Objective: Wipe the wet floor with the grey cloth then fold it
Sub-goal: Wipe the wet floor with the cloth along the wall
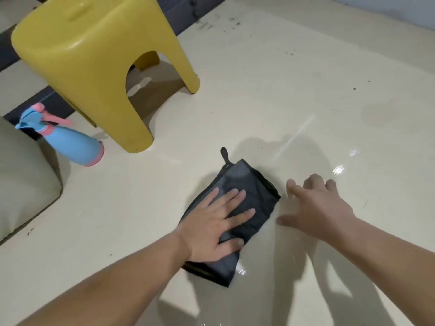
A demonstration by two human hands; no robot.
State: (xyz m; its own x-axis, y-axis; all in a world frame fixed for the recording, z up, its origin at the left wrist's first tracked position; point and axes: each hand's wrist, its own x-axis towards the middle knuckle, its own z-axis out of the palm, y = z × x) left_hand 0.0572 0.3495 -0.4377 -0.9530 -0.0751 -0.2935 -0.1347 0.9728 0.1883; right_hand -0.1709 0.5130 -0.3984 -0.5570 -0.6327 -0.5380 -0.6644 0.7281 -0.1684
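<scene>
The grey cloth [254, 191] lies folded into a long narrow rectangle on the cream floor [282, 102], its small hanging loop sticking out at the far end. My left hand [216, 225] rests flat on the middle of the cloth, fingers spread, pressing it down. Just right of the cloth, my right hand [315, 203] hovers above the floor with fingers apart and nothing in it. The floor around the cloth shines with wet streaks and bright glints.
A yellow plastic stool [98, 67] stands at the upper left. Beside it a blue and pink spray bottle [68, 140] stands on the floor. A pale green cushion [21, 184] fills the left edge. A dark strip runs along the far left behind the stool.
</scene>
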